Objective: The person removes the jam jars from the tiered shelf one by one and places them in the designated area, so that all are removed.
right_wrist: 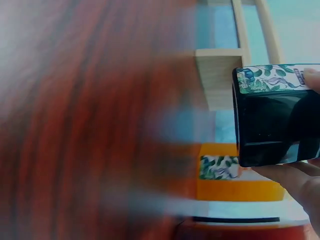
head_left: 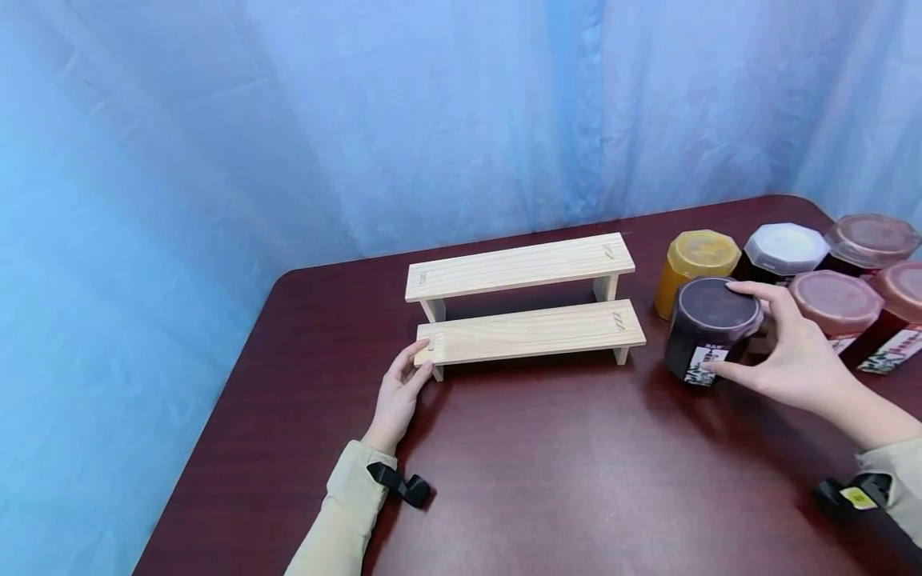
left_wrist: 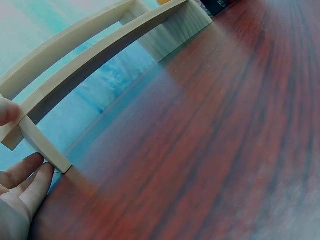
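My right hand [head_left: 799,360] grips a dark jar [head_left: 709,320] with a white leafy label, thumb on the label side and fingers across the lid's far edge. The right wrist view shows this dark jar [right_wrist: 280,120] raised off the table, its base higher than that of the orange-yellow jar [right_wrist: 240,190] behind. At the left end of a two-step pale wooden rack [head_left: 526,332], my left hand [head_left: 398,394] pinches the corner of the lower step. In the left wrist view, its fingers [left_wrist: 37,187] lie beside the rack's end leg [left_wrist: 47,147].
The yellow jar [head_left: 699,268] stands just behind the dark one. To the right are a white-lidded dark jar [head_left: 785,250] and several reddish jars [head_left: 835,300]. A dark red wooden table [head_left: 547,480] carries everything, and a blue curtain [head_left: 432,120] hangs along its back edge.
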`<state>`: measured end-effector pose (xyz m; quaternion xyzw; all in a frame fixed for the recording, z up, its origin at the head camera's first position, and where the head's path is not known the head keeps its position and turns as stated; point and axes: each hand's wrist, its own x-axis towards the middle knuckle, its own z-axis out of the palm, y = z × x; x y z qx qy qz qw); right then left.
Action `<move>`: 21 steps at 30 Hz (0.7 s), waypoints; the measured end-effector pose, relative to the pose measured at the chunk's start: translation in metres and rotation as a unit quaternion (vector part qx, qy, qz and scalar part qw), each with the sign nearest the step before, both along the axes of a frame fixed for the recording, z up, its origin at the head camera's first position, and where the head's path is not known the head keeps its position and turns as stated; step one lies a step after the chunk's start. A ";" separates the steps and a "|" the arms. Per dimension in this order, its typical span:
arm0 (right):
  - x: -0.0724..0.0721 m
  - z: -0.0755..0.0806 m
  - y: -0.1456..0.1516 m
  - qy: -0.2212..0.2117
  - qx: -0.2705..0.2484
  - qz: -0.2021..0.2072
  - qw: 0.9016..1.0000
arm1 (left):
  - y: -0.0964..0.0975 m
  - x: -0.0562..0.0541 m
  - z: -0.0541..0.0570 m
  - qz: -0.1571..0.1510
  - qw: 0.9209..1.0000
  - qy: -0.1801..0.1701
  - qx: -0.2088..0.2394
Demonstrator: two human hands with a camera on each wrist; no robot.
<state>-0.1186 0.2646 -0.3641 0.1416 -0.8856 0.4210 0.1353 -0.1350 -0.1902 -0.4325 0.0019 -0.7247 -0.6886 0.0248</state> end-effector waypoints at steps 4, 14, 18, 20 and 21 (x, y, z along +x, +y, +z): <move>-0.003 -0.007 0.004 -0.007 0.004 0.013 1.000 | -0.001 0.001 -0.001 0.000 1.000 0.002 0.000; -0.006 -0.014 0.013 -0.023 0.039 0.016 0.999 | -0.002 0.001 -0.001 0.006 1.000 -0.002 -0.012; -0.007 -0.015 0.016 -0.036 0.050 0.017 0.998 | -0.002 0.000 -0.001 0.007 1.000 0.004 -0.004; -0.007 -0.016 0.018 -0.034 0.058 0.015 0.998 | -0.001 0.000 -0.001 0.003 1.000 0.004 0.003; -0.007 -0.016 0.019 -0.032 0.062 0.016 0.997 | -0.001 0.000 -0.001 0.002 1.000 0.002 0.008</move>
